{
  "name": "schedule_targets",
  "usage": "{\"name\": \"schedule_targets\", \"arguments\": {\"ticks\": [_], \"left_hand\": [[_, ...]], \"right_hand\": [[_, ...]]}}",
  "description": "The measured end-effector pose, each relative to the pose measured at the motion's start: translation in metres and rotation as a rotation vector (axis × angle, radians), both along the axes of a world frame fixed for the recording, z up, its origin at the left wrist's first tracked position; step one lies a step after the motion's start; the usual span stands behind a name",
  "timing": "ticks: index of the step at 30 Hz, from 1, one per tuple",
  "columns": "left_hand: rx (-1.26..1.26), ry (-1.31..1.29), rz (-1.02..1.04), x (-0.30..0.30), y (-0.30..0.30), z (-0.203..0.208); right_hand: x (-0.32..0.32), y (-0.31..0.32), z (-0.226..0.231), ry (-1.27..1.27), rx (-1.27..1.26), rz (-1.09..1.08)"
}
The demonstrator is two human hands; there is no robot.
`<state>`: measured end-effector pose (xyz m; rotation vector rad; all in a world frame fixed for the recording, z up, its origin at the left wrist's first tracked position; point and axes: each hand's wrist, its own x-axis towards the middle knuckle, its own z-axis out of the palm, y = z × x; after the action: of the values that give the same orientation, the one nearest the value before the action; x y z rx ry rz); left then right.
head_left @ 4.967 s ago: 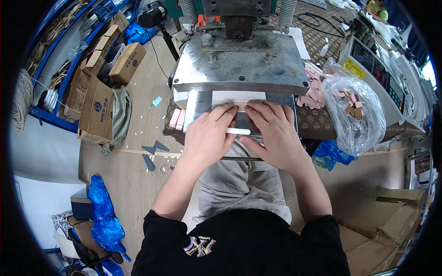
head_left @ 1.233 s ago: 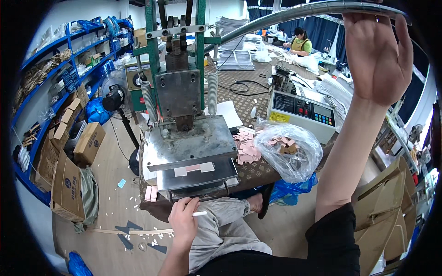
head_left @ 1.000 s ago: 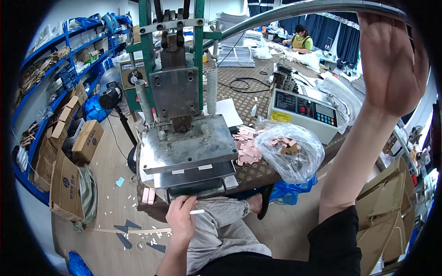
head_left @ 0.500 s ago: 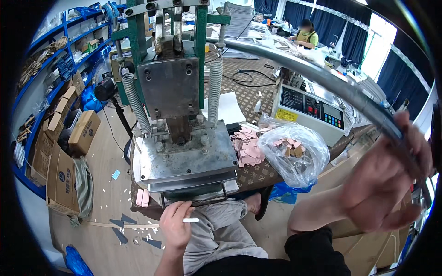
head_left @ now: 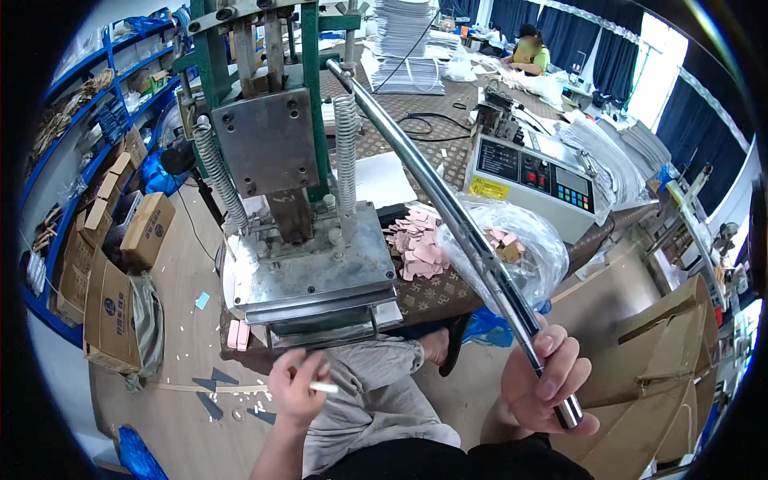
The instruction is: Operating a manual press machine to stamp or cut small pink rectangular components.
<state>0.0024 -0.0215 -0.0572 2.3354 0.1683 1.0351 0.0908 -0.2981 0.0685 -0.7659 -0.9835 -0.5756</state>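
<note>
A hand press with a green frame and a steel block (head_left: 268,144) stands at the table's edge in front of me, coil springs on both sides. Its long metal lever (head_left: 452,208) slopes down to the right. My right hand (head_left: 544,380) is curled round the lever near its lower end. Just in front of the press base (head_left: 316,268), over my lap, my left hand (head_left: 298,392) is closed with a small white strip (head_left: 323,387) sticking out between its fingers. Two pink pieces (head_left: 238,335) lie at the table corner left of the press.
Pink pieces (head_left: 422,248) are heaped right of the press, beside a clear plastic bag (head_left: 544,256) of more pieces. Behind stands a control box (head_left: 532,184) with buttons. Cardboard boxes (head_left: 112,320) sit on the left floor. A person (head_left: 530,56) works at the far table.
My right hand has brought the lever down and inward from the upper right. My left hand has shifted slightly away from the press, the white strip still in it. The view has also shifted.
</note>
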Motion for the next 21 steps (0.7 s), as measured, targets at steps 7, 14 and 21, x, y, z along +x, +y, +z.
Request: {"name": "schedule_targets", "arguments": {"ticks": [7, 14, 21], "left_hand": [[0.438, 0.182, -0.299, -0.014, 0.025, -0.058], [0.313, 0.198, -0.103, 0.006, 0.022, -0.090], [0.264, 0.198, -0.097, 0.006, 0.023, -0.086]], "right_hand": [[0.027, -0.045, 0.059, -0.170, -0.605, 0.186], [0.027, -0.039, 0.174, -0.858, -1.489, 0.321], [0.002, 0.013, 0.166, -1.070, -1.555, 0.186]]}}
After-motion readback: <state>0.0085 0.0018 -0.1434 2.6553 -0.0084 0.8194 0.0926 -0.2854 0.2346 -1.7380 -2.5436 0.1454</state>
